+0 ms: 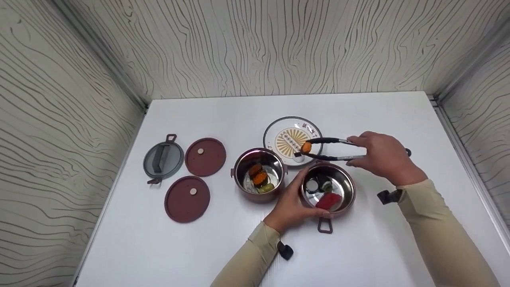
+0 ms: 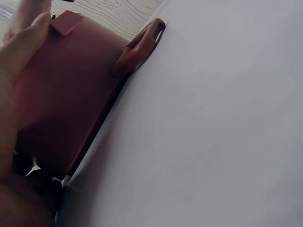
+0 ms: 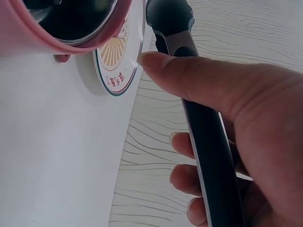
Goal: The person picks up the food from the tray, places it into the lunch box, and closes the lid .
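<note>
My right hand (image 1: 384, 157) grips black-tipped metal tongs (image 1: 324, 140). Between their tips is a small orange food piece (image 1: 306, 147), over the patterned plate (image 1: 272, 126). A white piece with a black band (image 1: 298, 158) lies on the plate just below the tips. My left hand (image 1: 291, 207) holds the side of a maroon pot (image 1: 352, 201), its thumb by the front handle (image 1: 325, 225). Inside that steel-lined pot are a red piece (image 1: 328, 201), a white-topped dark round (image 1: 312, 185) and a dark green piece (image 1: 327, 186). In the right wrist view, the thumb presses along the tongs (image 3: 208, 151).
A second maroon pot (image 1: 259, 197) stands left of the held one, with orange-topped, brown-red and yellow-green food pieces inside. Farther left lie two maroon lids (image 1: 211, 163) with pale knobs and a grey lid (image 1: 175, 165) with a handle. Patterned walls (image 1: 255, 48) border the white table.
</note>
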